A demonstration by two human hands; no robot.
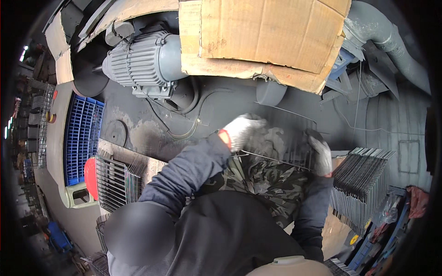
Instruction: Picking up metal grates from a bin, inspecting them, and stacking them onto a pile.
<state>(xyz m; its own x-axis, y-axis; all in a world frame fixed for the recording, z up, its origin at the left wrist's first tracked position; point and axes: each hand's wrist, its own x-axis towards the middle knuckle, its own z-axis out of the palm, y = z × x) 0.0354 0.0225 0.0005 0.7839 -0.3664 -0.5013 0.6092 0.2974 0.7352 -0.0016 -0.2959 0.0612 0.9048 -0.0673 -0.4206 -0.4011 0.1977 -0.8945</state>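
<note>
**Both gloved hands hold a wire grid up against the machine**

The dark grey machine body [230,106] fills the middle of the view, its surface dusty and scuffed. Flattened cardboard sheets [262,37] lie over its top, and a ribbed grey electric motor [142,62] sits on it to the left. A grey duct pipe [382,32] curves away at the upper right.

To the left of the person stands a blue plastic crate [83,138], with a red round object [90,177] just below it and a batch of wire racks [115,179] leaning on a cardboard-covered surface. On the right, a dense stack of wire grids [361,179] stands on edge, close to the right forearm.

The person's dark sleeves rise from the lower edge, over camouflage-patterned clothing. Between the two hands is a thin wire grid [285,145], held roughly level in front of the machine; its fine bars are blurred, but its straight near edge runs from one hand to the other.

The left hand [241,129], in a white work glove with a red cuff, is curled closed over the grid's left end, fingers folded down on the frame. The right hand [321,154], in a grey-white glove, grips the right end, fingers wrapped around the edge. The grid spans the gap between them, touching both gloves, just above the person's chest and well apart from the racks on the left.
</note>
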